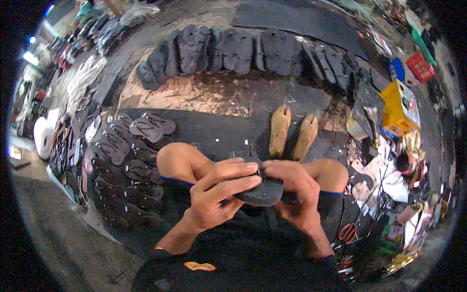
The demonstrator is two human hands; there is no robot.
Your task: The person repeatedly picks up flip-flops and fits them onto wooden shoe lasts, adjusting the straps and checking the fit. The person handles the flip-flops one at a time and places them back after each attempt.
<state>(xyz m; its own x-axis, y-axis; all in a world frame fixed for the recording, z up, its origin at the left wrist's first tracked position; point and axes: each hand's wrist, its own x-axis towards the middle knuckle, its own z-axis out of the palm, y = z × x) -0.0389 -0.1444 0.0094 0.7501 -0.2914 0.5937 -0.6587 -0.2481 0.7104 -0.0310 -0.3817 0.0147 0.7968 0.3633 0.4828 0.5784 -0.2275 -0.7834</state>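
Note:
A dark sandal sole (265, 193) is held between my two hands, just above my lap. My left hand (216, 192) grips it from the left, its fingers stretched over the top. From the other side my right hand (294, 185) is closed on it, with the fingertips meeting the left ones near a narrow strap. The sole's underside and the right thumb are hidden. Beyond my hands, two wooden shoe lasts (280, 130) lie on a dark mat (214, 129), toes pointing away.
Dark soles (236, 48) stand in a row at the back. Finished-looking strapped sandals (148, 126) lie in rows at left. To the right are a yellow box (396, 107), a red crate (419, 67), orange-handled scissors (348, 232) and mixed scraps (391, 168).

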